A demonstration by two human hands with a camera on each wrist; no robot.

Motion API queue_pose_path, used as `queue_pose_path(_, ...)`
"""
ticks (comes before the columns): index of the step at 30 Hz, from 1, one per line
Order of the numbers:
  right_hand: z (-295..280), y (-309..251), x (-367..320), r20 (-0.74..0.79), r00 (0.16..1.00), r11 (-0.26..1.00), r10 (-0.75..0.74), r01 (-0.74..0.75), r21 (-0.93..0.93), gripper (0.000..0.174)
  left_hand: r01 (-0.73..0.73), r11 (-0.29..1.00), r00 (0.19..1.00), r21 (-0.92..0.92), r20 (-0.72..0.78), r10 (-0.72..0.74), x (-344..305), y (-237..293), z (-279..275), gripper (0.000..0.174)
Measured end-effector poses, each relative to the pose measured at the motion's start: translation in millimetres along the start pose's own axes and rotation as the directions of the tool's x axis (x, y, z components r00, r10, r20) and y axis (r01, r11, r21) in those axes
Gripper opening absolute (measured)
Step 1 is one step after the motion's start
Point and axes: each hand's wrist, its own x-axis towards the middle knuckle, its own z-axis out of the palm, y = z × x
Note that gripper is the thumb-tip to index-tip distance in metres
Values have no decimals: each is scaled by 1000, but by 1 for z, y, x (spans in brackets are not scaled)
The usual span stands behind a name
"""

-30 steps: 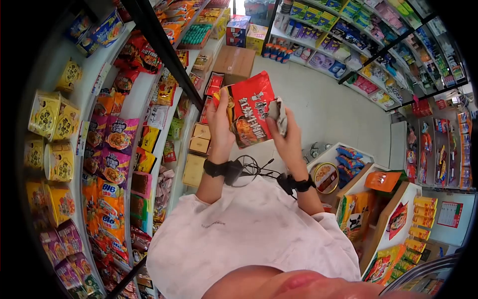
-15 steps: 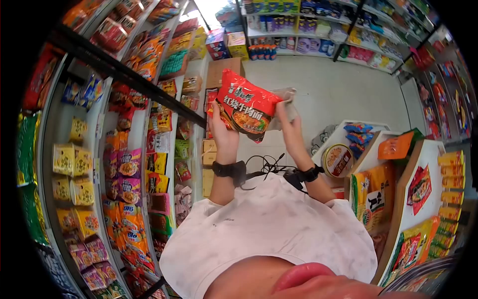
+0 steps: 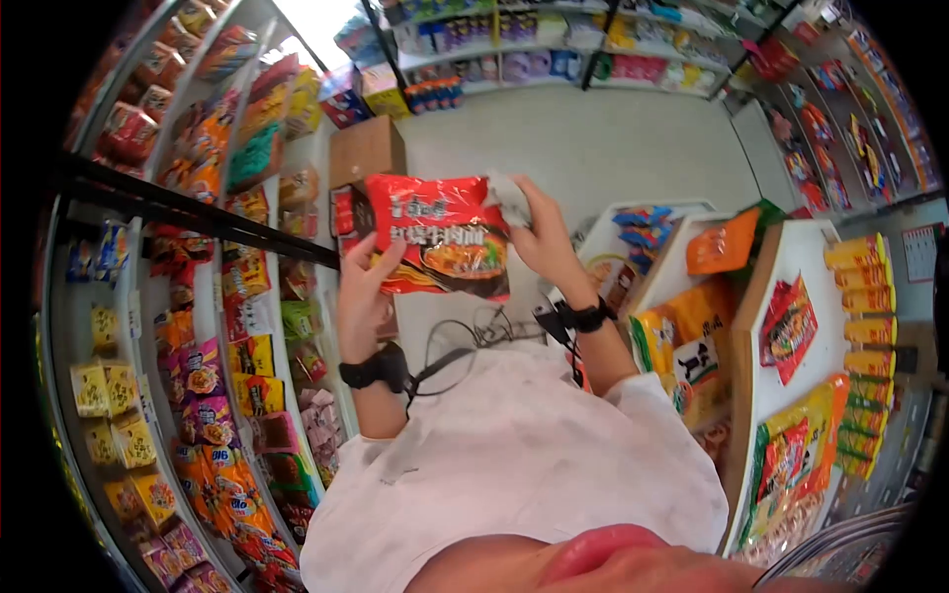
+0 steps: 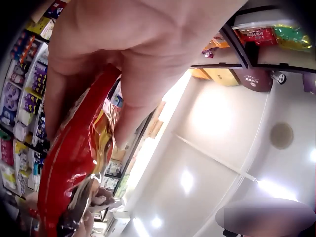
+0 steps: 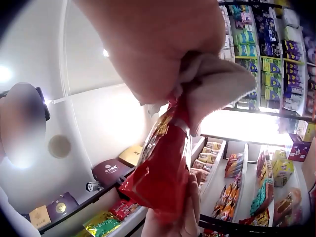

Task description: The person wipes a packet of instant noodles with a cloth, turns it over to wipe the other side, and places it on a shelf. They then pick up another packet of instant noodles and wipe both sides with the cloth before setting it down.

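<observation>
A red packet of instant noodles [image 3: 440, 222], with a bowl pictured on its front, is held up before the chest, nearly level in the head view. At its left end my left hand [image 3: 364, 296] grips it, fingers over the front; the left wrist view shows the packet's edge between thumb and fingers [image 4: 61, 89]. My right hand [image 3: 547, 237] holds the other end with a greyish-white cloth [image 5: 222, 84] bunched in its grasp. Part of that cloth [image 3: 509, 201] lies against the packet's right edge.
Shelves of bagged noodles and snacks [image 3: 203, 395] line the left side. A cardboard box [image 3: 366, 150] stands on the floor behind the packet. At right is a white display stand [image 3: 786, 257] with packets. Black cables [image 3: 484, 331] hang near the shirt.
The packet has turned from a steep tilt to nearly level and sits further left in the head view. My left fingers have shifted onto its front. The cloth stays at the right hand.
</observation>
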Motion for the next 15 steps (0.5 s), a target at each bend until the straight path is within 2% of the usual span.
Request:
queue_pose_path(2, 4, -8, -3, -41, 996, 986, 77, -70, 149, 32, -49, 996, 997, 76, -56, 53, 0, -5, 1, 31)
queue_pose_path(3, 7, -5, -3, -133, 981, 965, 138, -103, 242, 29, -112, 992, 991, 55, -64, 115, 3, -8, 2, 29)
queue_pose_path(5, 13, 5, -2, -299, 915, 897, 270, -126, 424, 26, -105, 994, 990, -24, -97, 102, 3, -6, 7, 27)
queue_pose_path(6, 15, 12, -8, -259, 897, 846, 358, -194, 496, 28, -90, 993, 987, -77, -137, 79, 4, -6, 9, 27)
queue_pose_path(8, 19, 23, -13, -171, 851, 723, 496, -296, 624, 32, -115, 991, 981, -69, -165, 103, 9, -9, 9, 28)
queue_pose_path(11, 32, 9, -19, -30, 876, 726, 482, -380, 573, 30, -77, 997, 985, -31, -158, 71, 14, -12, 4, 28)
queue_pose_path(14, 37, 11, -18, -26, 857, 741, 515, -429, 517, 28, -32, 999, 991, -25, -133, 29, 20, -13, -4, 29)
queue_pose_path(15, 40, 12, -17, -92, 881, 806, 464, -377, 456, 28, -16, 999, 991, -29, -133, 12, 20, -13, -8, 30)
